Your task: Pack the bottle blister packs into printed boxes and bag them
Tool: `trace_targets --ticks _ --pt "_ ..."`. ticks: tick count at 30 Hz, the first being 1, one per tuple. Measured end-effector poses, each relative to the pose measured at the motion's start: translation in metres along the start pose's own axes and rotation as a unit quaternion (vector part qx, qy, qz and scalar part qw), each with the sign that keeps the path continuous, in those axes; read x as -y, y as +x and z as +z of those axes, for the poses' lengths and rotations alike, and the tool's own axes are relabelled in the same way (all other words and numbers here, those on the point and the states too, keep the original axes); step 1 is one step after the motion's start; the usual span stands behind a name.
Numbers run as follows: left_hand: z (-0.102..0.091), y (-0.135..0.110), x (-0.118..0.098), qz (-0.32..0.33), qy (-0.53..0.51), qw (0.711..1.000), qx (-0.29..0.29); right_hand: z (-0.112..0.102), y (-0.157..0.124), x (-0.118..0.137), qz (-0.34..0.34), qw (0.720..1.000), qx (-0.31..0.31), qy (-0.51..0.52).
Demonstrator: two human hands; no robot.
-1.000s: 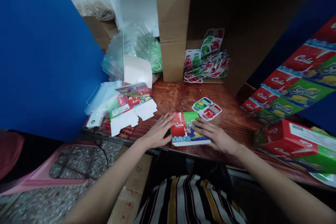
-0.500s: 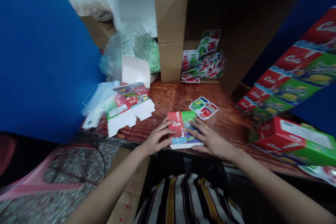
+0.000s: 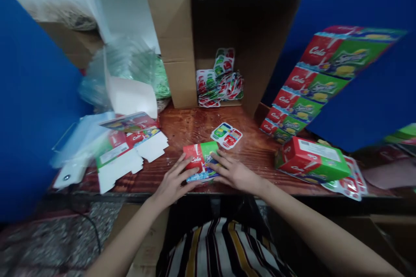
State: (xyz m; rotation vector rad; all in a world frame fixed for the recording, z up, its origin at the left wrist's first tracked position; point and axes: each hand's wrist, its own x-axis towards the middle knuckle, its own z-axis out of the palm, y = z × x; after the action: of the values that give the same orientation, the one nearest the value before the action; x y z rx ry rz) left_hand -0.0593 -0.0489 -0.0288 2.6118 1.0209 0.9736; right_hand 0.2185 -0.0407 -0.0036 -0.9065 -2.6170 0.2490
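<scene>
A red and green drink carton (image 3: 202,162), printed with a Cola label, lies on the wooden table near its front edge. Fingers spread, my left hand (image 3: 173,180) rests along the carton's left side and lower edge. From the right, my right hand (image 3: 235,172) lies over its green half with the fingers stretched out. Both hands touch the carton and neither is wrapped round it. Just beyond the carton is a die-cut card (image 3: 226,135) with red and green cup pictures.
Unfolded cartons (image 3: 128,149) lie at left beside clear plastic (image 3: 123,67). An open cardboard box (image 3: 178,52) with several cards stands behind. Stacked cartons (image 3: 303,80) lean at right, near a folded carton (image 3: 312,160). Another person's blurred arm (image 3: 393,174) shows at far right.
The view has turned right, so everything sits further left. Another person's arm has come into sight at the right edge. My hands remain on the carton, their fingers spread.
</scene>
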Motion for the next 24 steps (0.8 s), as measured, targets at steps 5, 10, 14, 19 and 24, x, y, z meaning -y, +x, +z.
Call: trace_targets --ticks 5,10,14,19,24 --pt "-0.003 0.000 0.000 0.008 -0.015 1.000 -0.008 -0.009 0.004 -0.002 0.008 0.999 0.017 0.046" --pt "-0.004 -0.004 0.000 0.018 -0.019 1.000 0.013 -0.011 -0.002 -0.012 -0.018 0.994 0.011 0.106" --pt "-0.002 -0.007 0.003 0.033 -0.015 0.999 0.022 0.001 -0.015 -0.012 -0.017 0.990 -0.066 0.123" --pt "0.006 -0.012 0.004 0.043 0.003 0.999 0.012 0.014 -0.026 0.001 -0.010 0.991 -0.124 0.045" --pt "0.025 -0.013 -0.009 -0.005 -0.013 0.997 -0.077 0.010 -0.020 0.007 -0.014 0.994 -0.103 0.038"
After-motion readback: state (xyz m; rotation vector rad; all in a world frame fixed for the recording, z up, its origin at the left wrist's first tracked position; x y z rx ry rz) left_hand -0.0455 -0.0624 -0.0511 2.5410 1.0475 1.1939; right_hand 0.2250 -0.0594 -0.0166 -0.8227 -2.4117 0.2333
